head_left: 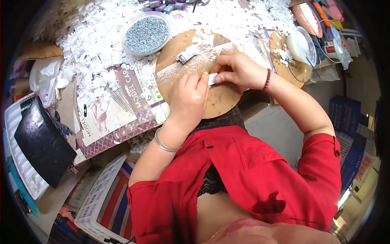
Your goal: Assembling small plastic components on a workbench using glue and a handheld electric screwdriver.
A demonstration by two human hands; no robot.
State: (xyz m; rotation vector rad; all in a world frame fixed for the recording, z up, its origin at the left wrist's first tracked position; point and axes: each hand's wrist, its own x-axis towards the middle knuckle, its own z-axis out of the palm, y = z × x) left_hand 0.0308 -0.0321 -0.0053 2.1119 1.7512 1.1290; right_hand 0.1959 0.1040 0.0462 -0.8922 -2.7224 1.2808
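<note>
Over a round brown board (170, 89), both my hands meet at a small white piece (212, 78); its exact kind does not show. My left hand (190, 95) pinches its left side, fingers bent together. From the right, my right hand (239, 71) holds the other side between thumb and fingers. Just beyond them on the board lies a small white and grey block-like part (187, 55), tilted. Clear tape-like film (172, 72) stretches across the board. A clear round tub (146, 33) of small shiny metal pins or screws stands behind my left hand.
White plastic pieces (87, 44) are heaped at the far left. Grey-purple parts (164, 6) sit at the back. At right, a tub of white paste (300, 44) with a blue stick (313, 67) stands on a smaller board. Left of the table are a white basket (24, 162) and black sheet (44, 142).
</note>
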